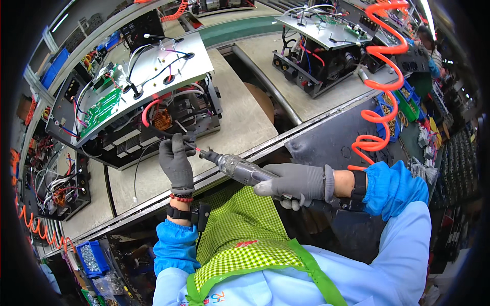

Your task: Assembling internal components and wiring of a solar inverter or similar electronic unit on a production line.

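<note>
Grey-gloved right hand (301, 181) grips driver (240, 169) near red-printed apron (237, 224)

Mostly Pairs, a Few Singles

The count runs: one left hand (177, 162), one right hand (302, 181), one power screwdriver (242, 169), one checkered apron (240, 229), two blue sleeve covers (176, 246), two black wristbands (359, 184) and two large white panels (199, 52).

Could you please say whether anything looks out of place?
No damage stands out, but a thin black cable trails loose in front of the open black metal chassis; its small white plug, connected to nothing, looks odd.
</note>
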Demonstrator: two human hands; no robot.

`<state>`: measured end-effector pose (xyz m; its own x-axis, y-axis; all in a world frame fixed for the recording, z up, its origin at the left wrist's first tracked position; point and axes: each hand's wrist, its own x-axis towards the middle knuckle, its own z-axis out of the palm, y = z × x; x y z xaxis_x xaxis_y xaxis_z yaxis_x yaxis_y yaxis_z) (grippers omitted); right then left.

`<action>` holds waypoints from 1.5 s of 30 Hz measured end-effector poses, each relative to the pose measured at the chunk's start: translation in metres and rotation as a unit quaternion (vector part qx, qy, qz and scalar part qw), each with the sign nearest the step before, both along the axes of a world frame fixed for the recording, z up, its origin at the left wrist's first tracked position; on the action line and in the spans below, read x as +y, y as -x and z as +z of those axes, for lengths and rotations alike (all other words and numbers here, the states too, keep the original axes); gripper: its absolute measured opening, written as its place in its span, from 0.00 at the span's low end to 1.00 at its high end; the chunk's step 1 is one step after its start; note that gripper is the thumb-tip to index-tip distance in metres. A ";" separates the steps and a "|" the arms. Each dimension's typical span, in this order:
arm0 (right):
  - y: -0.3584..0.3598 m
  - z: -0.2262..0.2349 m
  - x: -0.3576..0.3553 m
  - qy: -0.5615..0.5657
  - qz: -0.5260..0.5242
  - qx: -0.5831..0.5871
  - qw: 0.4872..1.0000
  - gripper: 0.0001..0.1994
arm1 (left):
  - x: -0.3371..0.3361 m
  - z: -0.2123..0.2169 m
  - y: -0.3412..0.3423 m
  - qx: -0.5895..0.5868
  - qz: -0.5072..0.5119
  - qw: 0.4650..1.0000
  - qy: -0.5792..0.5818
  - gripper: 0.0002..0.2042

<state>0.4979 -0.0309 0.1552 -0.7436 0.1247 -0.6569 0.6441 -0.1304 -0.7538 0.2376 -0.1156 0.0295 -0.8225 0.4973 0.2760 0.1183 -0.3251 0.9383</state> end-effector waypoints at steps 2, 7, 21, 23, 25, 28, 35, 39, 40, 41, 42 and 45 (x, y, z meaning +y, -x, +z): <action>0.002 0.000 0.000 -0.012 0.010 -0.028 0.999 0.26 | -0.001 0.001 0.000 -0.001 -0.015 1.000 -0.015 0.12; 0.002 0.001 0.000 -0.035 0.019 -0.012 0.999 0.31 | -0.014 0.023 0.006 0.027 -0.042 0.997 0.053 0.13; 0.001 -0.003 0.002 -0.081 0.021 -0.022 0.996 0.24 | 0.015 0.063 0.008 -0.074 -0.104 0.991 0.031 0.17; 0.002 -0.005 0.002 -0.071 0.023 -0.007 0.997 0.23 | 0.014 0.064 0.008 -0.044 -0.101 0.994 0.010 0.18; 0.003 -0.010 0.000 -0.087 0.025 -0.003 0.996 0.23 | 0.014 0.065 0.009 -0.066 -0.100 0.993 0.007 0.18; 0.000 -0.019 0.000 -0.085 0.036 0.008 0.996 0.24 | 0.012 0.065 0.015 -0.073 -0.134 0.988 0.024 0.18; -0.032 -0.024 0.007 -0.199 0.072 0.051 0.976 0.26 | 0.008 0.061 0.023 -0.006 -0.224 0.974 0.028 0.16; -0.029 -0.032 -0.019 -0.071 -0.005 0.032 0.997 0.24 | 0.023 0.066 0.018 0.082 -0.147 0.985 0.038 0.16; -0.033 -0.034 -0.028 0.024 0.005 0.020 1.000 0.24 | 0.021 0.067 0.019 0.085 -0.138 0.984 0.068 0.16; -0.038 -0.036 -0.033 0.108 0.005 0.041 0.993 0.24 | 0.018 0.070 0.025 0.096 -0.115 0.988 0.045 0.16; -0.043 -0.038 -0.033 0.046 -0.002 0.034 0.998 0.25 | 0.012 0.072 0.032 0.059 -0.120 0.990 0.049 0.16; -0.074 -0.039 -0.018 -0.202 0.053 0.031 0.977 0.26 | -0.003 0.080 0.053 0.065 -0.145 0.985 0.071 0.16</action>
